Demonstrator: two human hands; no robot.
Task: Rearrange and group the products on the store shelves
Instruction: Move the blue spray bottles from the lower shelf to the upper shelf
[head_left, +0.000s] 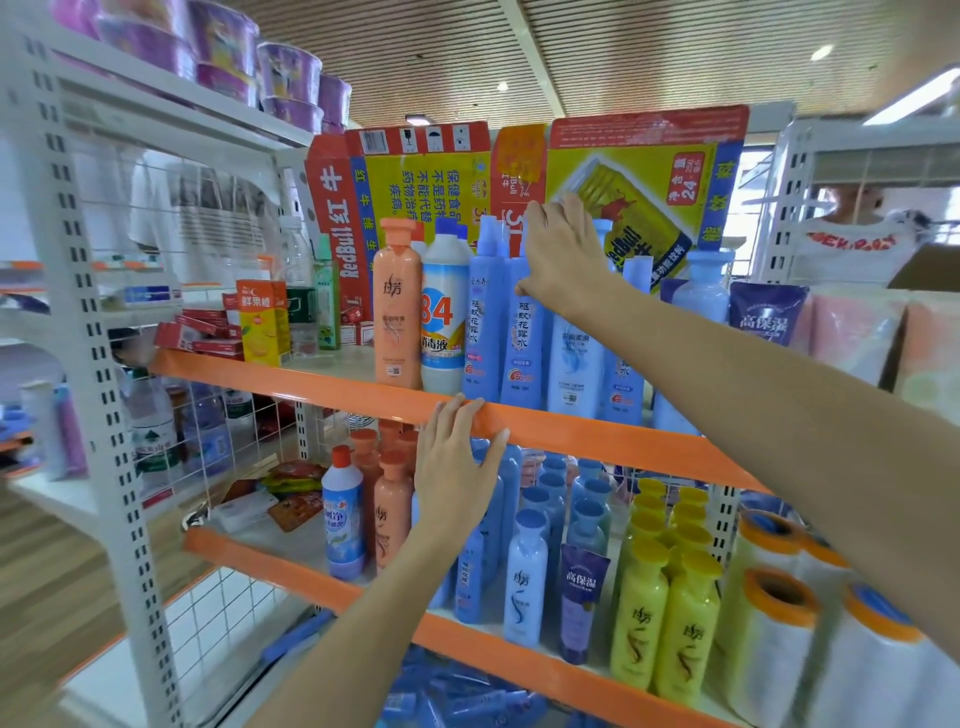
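My right hand (563, 249) closes on a blue bottle (524, 332) right of the orange bottle (397, 312); my left hand (457, 467) rests open on the shelf edge (311, 382). Blues look grouped; the boxes left of it seem unsorted.

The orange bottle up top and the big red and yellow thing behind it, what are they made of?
The orange bottle looks like smooth plastic: it has a soft shine and a moulded cap. The Red Bull sheet behind it looks like printed cardboard: it is flat, with fold creases and cut flaps like an opened-out box.
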